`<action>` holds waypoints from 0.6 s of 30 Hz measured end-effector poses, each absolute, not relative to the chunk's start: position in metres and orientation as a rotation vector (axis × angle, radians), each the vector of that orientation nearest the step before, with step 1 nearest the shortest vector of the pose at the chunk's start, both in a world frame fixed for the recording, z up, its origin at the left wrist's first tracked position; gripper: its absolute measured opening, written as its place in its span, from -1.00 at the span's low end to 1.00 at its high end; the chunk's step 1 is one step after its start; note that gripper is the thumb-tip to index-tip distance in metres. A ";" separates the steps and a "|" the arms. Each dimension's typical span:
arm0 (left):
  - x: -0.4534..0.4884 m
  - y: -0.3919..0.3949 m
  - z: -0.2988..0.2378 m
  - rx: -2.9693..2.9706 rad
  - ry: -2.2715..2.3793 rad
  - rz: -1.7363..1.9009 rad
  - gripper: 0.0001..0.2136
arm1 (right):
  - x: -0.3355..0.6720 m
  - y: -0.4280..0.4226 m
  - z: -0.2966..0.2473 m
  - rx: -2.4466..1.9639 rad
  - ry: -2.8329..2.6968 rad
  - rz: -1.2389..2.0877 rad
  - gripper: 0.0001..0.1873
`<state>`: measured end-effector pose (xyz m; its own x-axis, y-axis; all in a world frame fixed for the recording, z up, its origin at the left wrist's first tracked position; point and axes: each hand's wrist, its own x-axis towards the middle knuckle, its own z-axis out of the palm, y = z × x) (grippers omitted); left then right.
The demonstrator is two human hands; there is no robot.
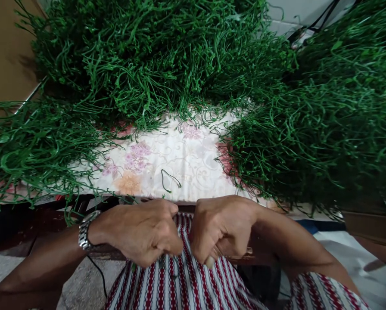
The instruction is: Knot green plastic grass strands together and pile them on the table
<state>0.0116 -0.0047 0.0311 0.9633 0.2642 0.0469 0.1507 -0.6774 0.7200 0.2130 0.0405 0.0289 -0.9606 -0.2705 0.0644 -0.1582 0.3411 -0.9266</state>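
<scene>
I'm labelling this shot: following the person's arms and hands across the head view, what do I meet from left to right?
Left forearm → watch → left hand → right hand → right forearm.

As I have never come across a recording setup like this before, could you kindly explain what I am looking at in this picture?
Of course. There is no machine here: a person works with two bare hands. The single picture comes from a camera worn on the head, looking forward and down. The left hand, with a watch on its wrist, and the right hand are side by side at the table's near edge, above a striped garment. Beyond them is a flowered tablecloth, with heaps of thin green stems at the back, left and right, and a loose bent stem near the front. Both hands are curled closed, so I cannot tell for certain what they hold.
</scene>
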 end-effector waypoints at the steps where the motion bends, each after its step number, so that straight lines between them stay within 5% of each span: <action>1: 0.009 -0.001 0.031 2.288 0.346 0.239 -0.79 | 0.216 0.043 0.031 -0.336 2.544 -1.723 -0.76; 5: 0.003 0.011 0.025 2.012 0.814 0.638 -0.84 | 0.227 0.054 0.032 0.457 3.015 -1.817 -0.83; 8: 0.006 0.012 0.016 1.823 0.972 0.733 -0.85 | 0.222 0.053 0.022 0.930 3.300 -1.681 -0.71; 11: 0.011 0.007 0.006 1.718 1.065 0.841 -0.90 | 0.211 0.046 0.011 1.028 3.310 -1.648 -0.60; 18: 0.019 0.001 -0.004 1.666 1.180 1.011 -0.96 | 0.197 0.029 -0.007 1.267 3.024 -1.819 -0.76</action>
